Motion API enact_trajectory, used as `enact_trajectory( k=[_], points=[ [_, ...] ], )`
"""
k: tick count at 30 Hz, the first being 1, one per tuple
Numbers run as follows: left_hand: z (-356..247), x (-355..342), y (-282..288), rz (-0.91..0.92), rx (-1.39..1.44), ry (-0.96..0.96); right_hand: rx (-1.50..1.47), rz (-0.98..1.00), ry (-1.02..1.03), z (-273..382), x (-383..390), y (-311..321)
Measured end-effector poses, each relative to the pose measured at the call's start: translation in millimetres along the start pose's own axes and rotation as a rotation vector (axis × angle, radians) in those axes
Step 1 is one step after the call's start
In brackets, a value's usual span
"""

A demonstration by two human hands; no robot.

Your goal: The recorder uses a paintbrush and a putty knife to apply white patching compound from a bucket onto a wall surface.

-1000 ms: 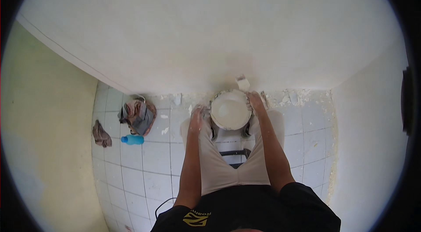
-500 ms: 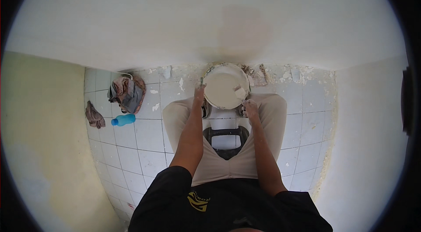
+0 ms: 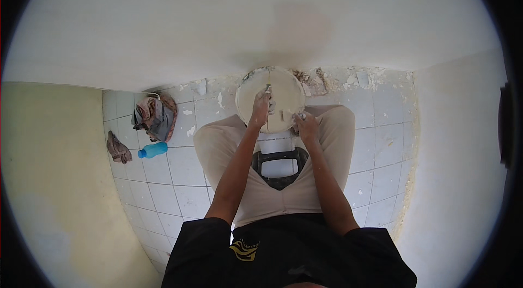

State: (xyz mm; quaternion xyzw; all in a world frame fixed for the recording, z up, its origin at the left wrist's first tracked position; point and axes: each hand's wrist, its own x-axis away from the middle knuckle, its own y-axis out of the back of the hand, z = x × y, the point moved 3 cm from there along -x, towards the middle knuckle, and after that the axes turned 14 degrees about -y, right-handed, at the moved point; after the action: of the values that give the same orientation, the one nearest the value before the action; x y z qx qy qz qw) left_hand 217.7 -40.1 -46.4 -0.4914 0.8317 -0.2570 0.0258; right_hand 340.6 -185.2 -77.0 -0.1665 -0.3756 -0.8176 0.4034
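Between my knees a round bucket (image 3: 238,95) holds a pale, creamy paste like filler. My left hand (image 3: 261,109) is closed over the left part of its mouth, gripping a thin flat tool (image 3: 269,77) seen nearly edge-on; its exact kind does not show. White paste smears its fingers. My right hand (image 3: 307,126) is at the bucket's near right rim, its fingers closed round the handle of a small putty knife (image 3: 281,115). The knife's paste-coated blade reaches over the paste and is hard to make out against it.
I sit on a low dark stool (image 3: 280,181). A bag with cloths (image 3: 158,117), a blue bottle (image 3: 153,150) and a brown rag (image 3: 118,147) lie left on the tiled floor (image 3: 188,198). Plaster flakes line the foot of the wall (image 3: 190,32) ahead.
My left hand has moved right from the bucket's left rim to over the paste. The putty knife in my right hand has turned, its blade showing narrower. The view has shifted slightly.
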Motion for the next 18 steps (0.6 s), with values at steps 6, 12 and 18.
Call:
enact_trajectory(
  k=[6, 12, 18],
  points=[
    [-99, 61, -49, 0.124, 0.257, 0.041, 0.012, -0.009, 0.264, 68, 35, 18],
    [-176, 105, -84, 0.18, 0.302, -0.025, 0.071, 0.229, 0.189, 129, 43, 19],
    [-207, 143, -110, 0.238, 0.246, -0.162, 0.308, 0.123, 0.515, 164, 65, 12]
  ],
)
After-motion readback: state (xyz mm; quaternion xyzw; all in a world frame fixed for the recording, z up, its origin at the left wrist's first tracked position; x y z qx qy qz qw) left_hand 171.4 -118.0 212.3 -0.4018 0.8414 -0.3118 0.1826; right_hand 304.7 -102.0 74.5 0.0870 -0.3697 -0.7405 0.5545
